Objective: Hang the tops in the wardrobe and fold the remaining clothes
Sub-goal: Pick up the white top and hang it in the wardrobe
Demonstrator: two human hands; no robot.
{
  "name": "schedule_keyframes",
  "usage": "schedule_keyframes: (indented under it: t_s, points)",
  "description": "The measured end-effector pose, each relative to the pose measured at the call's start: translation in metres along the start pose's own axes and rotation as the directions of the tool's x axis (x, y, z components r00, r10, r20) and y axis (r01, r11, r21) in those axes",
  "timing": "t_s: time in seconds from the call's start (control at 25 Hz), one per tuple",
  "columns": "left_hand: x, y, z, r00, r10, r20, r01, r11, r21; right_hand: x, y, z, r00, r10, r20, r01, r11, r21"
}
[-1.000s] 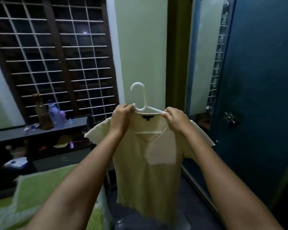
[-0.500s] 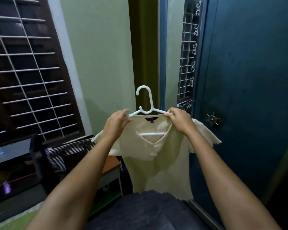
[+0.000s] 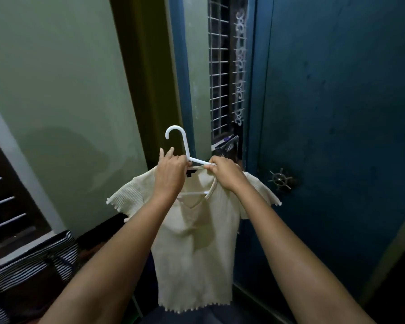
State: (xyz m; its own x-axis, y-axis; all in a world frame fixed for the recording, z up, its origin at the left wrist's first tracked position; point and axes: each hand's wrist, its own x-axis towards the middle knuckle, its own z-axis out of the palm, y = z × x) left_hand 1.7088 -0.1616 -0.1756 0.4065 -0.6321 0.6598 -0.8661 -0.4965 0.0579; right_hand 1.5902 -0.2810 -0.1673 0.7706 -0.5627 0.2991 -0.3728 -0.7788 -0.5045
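A cream ribbed short-sleeved top hangs on a white plastic hanger, held up in front of me. My left hand grips the hanger's left shoulder and the top's neckline. My right hand pinches the right shoulder of the top against the hanger arm. The hook points up and to the left, free of any rail. The blue wardrobe door stands closed just to the right, with a metal wheel-shaped knob.
A pale green wall fills the left. A mirror panel beside the door reflects a window grille. A striped black-and-white garment lies at lower left. A dark window frame sits at the left edge.
My view has swung right from the window and shelf toward the wardrobe. Both hands have moved closer together near the hanger's neck, and the top now hangs nearer the blue door.
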Motion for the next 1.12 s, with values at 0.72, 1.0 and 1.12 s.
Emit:
schedule_keyframes:
  t_s: [0.72,1.0,1.12]
  points:
    - [0.084,0.03,0.143,0.973,-0.033,0.229,0.081,0.975,-0.206,0.048,0.214,0.022,0.632,0.64,-0.437,-0.748,0.651,-0.128]
    - [0.086,0.015,0.136,0.961,-0.074,0.266,0.153,0.945,-0.29,0.042,0.202,0.013,0.478,0.803,-0.356,-0.756,0.583,0.297]
    - [0.078,-0.001,0.124,0.967,-0.03,0.254,0.116,0.937,-0.329,0.043,0.199,0.013,0.441,0.836,-0.327,-0.758,0.542,0.364]
